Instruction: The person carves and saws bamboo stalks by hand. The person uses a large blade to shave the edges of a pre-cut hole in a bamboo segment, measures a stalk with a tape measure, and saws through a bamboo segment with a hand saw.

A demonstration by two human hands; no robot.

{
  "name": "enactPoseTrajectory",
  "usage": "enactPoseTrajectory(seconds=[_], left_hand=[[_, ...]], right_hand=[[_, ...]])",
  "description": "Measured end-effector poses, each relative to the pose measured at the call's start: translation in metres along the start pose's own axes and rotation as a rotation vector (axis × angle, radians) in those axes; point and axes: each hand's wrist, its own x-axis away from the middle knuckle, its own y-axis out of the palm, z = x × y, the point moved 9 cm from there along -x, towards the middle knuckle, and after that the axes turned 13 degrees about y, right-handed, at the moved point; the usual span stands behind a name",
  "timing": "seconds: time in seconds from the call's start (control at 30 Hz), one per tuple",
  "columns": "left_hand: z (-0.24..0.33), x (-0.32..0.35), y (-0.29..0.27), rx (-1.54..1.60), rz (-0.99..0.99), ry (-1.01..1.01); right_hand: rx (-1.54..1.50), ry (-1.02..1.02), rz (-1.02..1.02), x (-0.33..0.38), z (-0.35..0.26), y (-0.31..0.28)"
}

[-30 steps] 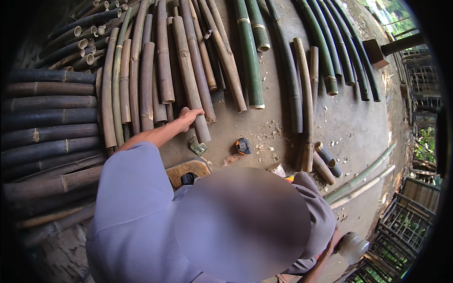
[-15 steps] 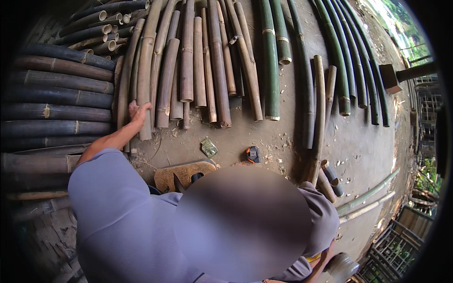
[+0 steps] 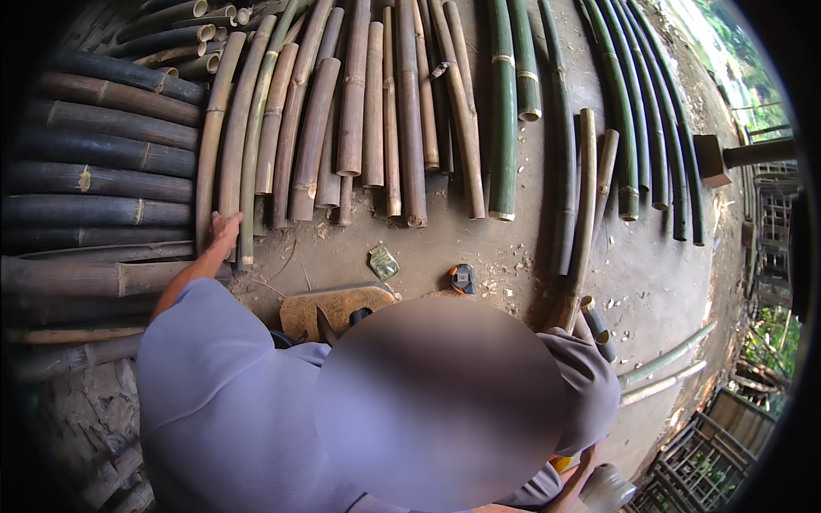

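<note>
At the left, my left hand is closed on the near end of a brown bamboo pole. A second brown pole lies along its left side, and a thin greenish pole along its right. My right forearm shows at the lower right, beside a bit of yellow. The right hand's fingers are hidden, so what it holds cannot be seen. A blurred oval covers the lower middle of the picture.
Dark bamboo poles are stacked at the left. More brown poles and green poles lie ahead. Nearer are a tape measure, a small green packet and a notched wooden block. Bamboo offcuts lie right.
My left hand has moved left and slightly nearer, shifting the brown pole left. The greenish pole and a shorter brown one now show to its right. The view has shifted slightly.
</note>
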Motion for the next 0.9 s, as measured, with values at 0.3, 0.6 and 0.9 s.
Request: enactPoseTrajectory(seconds=[0.3,0.6,0.9], left_hand=[[0.118,0.045,-0.051,-0.755,0.374,0.557],[0.087,0.029,0.073,0.183,-0.126,-0.137],[0.079,0.034,0.092,0.277,-0.509,-0.313]], right_hand=[[-0.01,-0.002,-0.006,0.006,0.002,-0.001],[-0.021,-0.017,-0.027,0.008,-0.001,0.001],[-0.033,-0.025,-0.061,0.015,0.013,0.003]])
